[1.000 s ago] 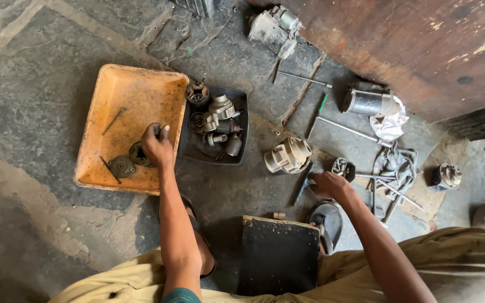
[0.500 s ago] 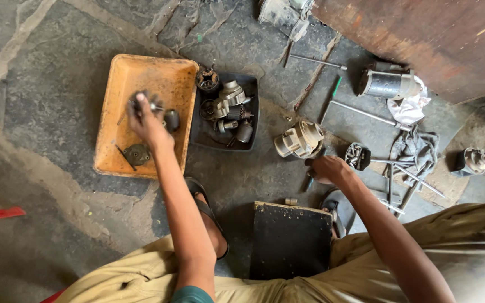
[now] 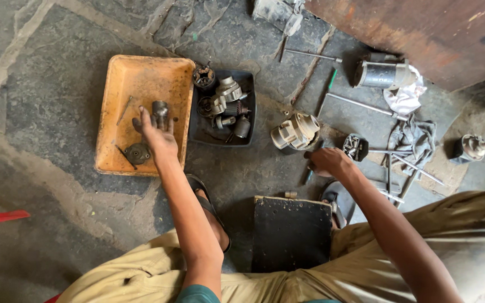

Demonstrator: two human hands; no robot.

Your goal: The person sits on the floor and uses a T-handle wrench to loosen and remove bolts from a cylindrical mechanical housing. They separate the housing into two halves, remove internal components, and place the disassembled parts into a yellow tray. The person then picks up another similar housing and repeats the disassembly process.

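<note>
My left hand [image 3: 157, 136] reaches into an orange tray [image 3: 113, 84], fingers spread and holding nothing. Its fingertips touch a small upright metal cylinder [image 3: 160, 109] standing in the tray. A round dark disc part [image 3: 137, 152] lies just left of the wrist. My right hand [image 3: 328, 161] rests on the stone floor with fingers curled under, just below a pale metal motor housing [image 3: 295, 132]. The tip of a thin tool [image 3: 308, 177] pokes out beneath it, and whether the hand grips the tool is hidden.
A black tray [image 3: 195, 136] of several greasy parts sits beside the orange one. A cylindrical motor [image 3: 380, 73], long rods [image 3: 360, 104], a rag [image 3: 416, 137] and small parts [image 3: 356, 147] lie to the right. A black box [image 3: 291, 233] stands between my knees. A rusty panel [image 3: 422, 28] is at top right.
My left hand, which had held a part raised over the orange tray, has come down and opened, and the cylinder now stands in the tray. The right hand stays on the floor.
</note>
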